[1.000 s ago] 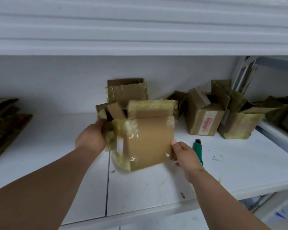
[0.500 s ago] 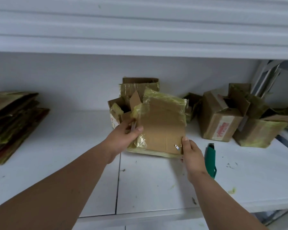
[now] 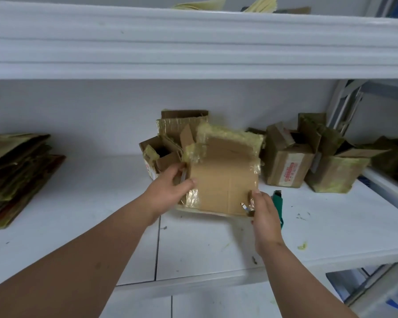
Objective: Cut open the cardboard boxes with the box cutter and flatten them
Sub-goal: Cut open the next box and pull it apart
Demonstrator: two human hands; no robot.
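One flattened brown cardboard box with yellowed tape is being held over the white shelf by two hands: the left hand is gripping its left edge, the right hand is pinching its lower right corner. One green box cutter is lying just beside the right hand, partly hidden by it. Three unflattened taped boxes are being counted behind: one left, two right. One stack of flattened cardboard is being cut off at the left edge.
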